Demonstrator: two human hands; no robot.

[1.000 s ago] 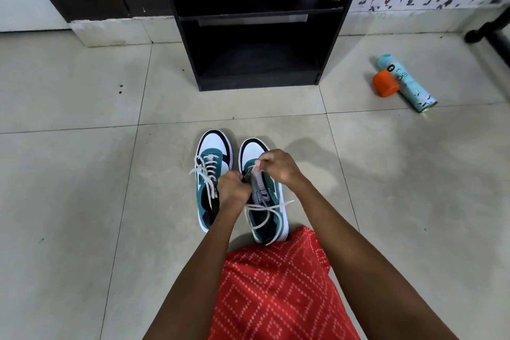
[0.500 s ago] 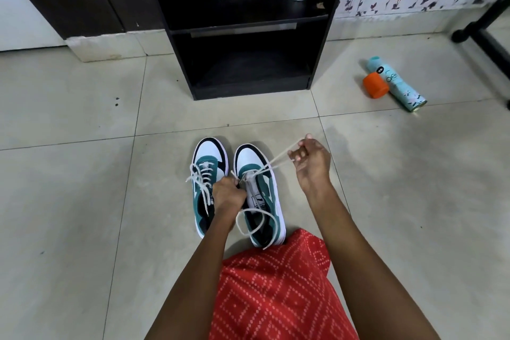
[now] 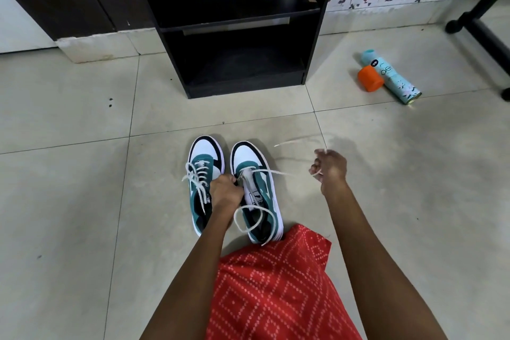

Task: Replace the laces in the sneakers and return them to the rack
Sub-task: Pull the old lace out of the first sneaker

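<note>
"Where was the lace?"
"The right hand (image 3: 329,165) pinched the white lace (image 3: 278,173), stretched taut from the sneaker (image 3: 249,156) on its left."
"And the other?"
"The left hand (image 3: 225,192) gripped that sneaker near its tongue. The second sneaker (image 3: 204,150) sat just left of it, with the rack (image 3: 313,36) beyond."

Only little can be read. The spray can (image 3: 392,74) lies on the floor (image 3: 82,201), at about 2 o'clock from the right sneaker (image 3: 248,157). It carries pale letters that look like "de"; the rest is unclear. Its round black badge (image 3: 373,62) has white marks too small to read. The sneaker's tongue label (image 3: 255,197) shows a dark logo with illegible print.
</note>
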